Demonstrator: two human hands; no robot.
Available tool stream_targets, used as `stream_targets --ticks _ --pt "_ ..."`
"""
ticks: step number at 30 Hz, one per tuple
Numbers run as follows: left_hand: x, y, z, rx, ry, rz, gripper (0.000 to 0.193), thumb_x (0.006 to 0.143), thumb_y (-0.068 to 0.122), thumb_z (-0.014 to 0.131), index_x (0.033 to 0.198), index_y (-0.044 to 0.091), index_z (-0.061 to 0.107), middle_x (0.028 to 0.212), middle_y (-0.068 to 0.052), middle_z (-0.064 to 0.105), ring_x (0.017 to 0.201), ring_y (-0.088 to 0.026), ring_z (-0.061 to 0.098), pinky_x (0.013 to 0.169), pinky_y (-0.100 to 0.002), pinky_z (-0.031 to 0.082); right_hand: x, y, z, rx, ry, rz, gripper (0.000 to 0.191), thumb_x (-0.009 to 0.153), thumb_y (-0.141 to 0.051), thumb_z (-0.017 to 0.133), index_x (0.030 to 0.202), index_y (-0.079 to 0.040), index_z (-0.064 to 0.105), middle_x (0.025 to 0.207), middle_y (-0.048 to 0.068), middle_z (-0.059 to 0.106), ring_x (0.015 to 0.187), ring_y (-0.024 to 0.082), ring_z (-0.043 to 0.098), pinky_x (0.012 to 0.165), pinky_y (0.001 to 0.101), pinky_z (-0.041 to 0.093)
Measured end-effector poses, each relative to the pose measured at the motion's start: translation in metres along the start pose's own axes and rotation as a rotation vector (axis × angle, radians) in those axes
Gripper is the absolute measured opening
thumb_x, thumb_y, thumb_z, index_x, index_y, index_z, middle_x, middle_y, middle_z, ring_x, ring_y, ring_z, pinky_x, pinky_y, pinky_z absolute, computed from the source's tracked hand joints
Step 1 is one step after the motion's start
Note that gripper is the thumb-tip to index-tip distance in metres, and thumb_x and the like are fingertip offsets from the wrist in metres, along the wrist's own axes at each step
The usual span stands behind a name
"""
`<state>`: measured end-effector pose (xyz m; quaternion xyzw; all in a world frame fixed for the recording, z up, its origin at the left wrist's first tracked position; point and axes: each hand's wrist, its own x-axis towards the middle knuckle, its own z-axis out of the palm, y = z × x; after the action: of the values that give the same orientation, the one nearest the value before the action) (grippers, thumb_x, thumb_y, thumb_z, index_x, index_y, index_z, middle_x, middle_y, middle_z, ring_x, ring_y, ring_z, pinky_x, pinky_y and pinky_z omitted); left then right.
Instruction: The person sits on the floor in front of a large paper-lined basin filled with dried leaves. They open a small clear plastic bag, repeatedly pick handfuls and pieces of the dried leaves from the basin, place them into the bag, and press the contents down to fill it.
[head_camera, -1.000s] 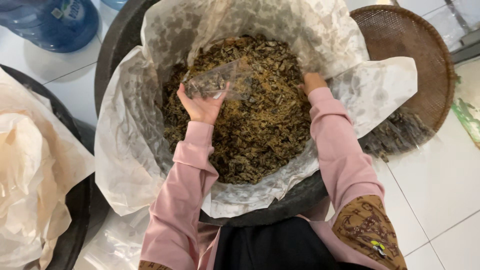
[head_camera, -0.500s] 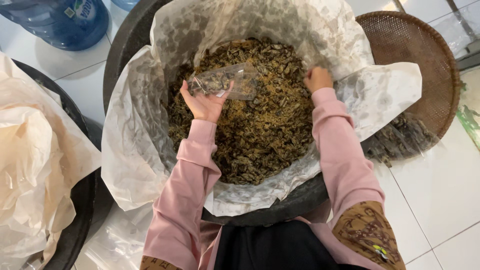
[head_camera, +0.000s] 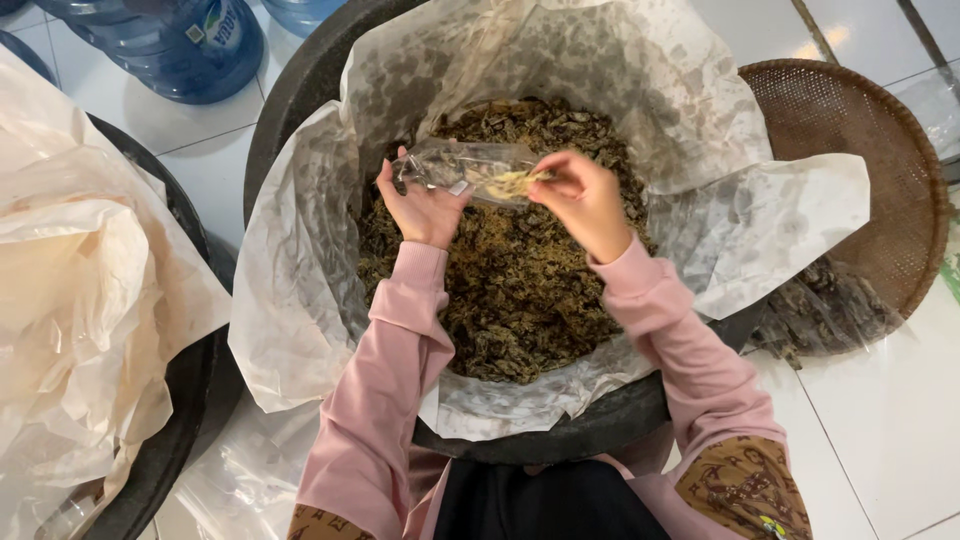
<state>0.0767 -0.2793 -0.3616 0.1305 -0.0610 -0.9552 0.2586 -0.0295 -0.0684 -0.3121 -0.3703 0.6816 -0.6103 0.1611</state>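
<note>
- Left hand (head_camera: 425, 205) fingers curled round one end of a small clear plastic bag (head_camera: 462, 168), palm up, gripping it from below.
- Right hand (head_camera: 580, 200) fingertips pinched on the other end of the same bag, at a pale yellowish clump that shows through or at the film; can't tell whether the clump is inside the bag or between the fingers.
- Bag is crumpled, roughly level, stretched between the two hands, held just above the dried leaves (head_camera: 520, 290).
- Leaves: dark green-brown, loose, shredded, filling the middle of a big dark round tub (head_camera: 560, 435).
- Tub is lined with white paper sheets (head_camera: 650, 90), mottled with darker patches; the sheets stand up at the far side and fold out over the rim at left, right and near side.
- Both forearms in pink sleeves (head_camera: 385, 400), reaching in from the near edge of the tub; patterned brown patch on the right upper sleeve.
- Right of the tub: round brown woven tray (head_camera: 860, 150), partly tucked behind the paper, with some dark leaves lying at its lower edge.
- Left: second dark tub (head_camera: 185, 400) full of crumpled cream paper (head_camera: 80, 300).
- Top left: blue water jugs (head_camera: 175, 45) on white tile floor (head_camera: 890, 420).
</note>
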Motion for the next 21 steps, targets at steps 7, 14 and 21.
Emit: stream_targets --ticks 7,14,21 --pt "-0.001 -0.005 0.002 0.155 -0.136 -0.03 0.068 0.092 0.059 0.051 0.15 0.028 0.038 0.144 -0.021 0.055 0.127 -0.044 0.059 0.11 -0.059 0.047 0.002 0.015 0.059 0.153 -0.143 0.126 0.019 0.098 -0.007 0.068 0.113 0.002 0.059 0.114 0.014 0.074 0.1 0.021 0.078 0.087 0.0272 0.067" --pt "-0.002 -0.007 -0.001 0.253 -0.215 -0.081 0.079 0.095 0.057 0.053 0.149 0.0 0.044 0.146 -0.017 0.058 0.132 -0.035 0.06 0.109 -0.051 0.052 0.011 0.023 0.077 0.0 -0.085 0.184 0.021 0.101 -0.009 0.06 0.12 0.001 0.059 0.105 0.015 0.077 0.083 0.018 0.077 0.068 0.0276 0.063" --pt "-0.001 -0.003 -0.006 0.304 -0.019 -0.112 0.073 0.093 0.058 0.057 0.138 0.001 0.051 0.128 -0.015 0.064 0.115 -0.032 0.063 0.098 -0.05 0.054 0.004 0.044 0.066 0.381 -0.036 0.237 0.021 0.105 -0.007 0.061 0.122 0.006 0.061 0.106 0.016 0.074 0.082 0.019 0.074 0.069 0.0289 0.062"
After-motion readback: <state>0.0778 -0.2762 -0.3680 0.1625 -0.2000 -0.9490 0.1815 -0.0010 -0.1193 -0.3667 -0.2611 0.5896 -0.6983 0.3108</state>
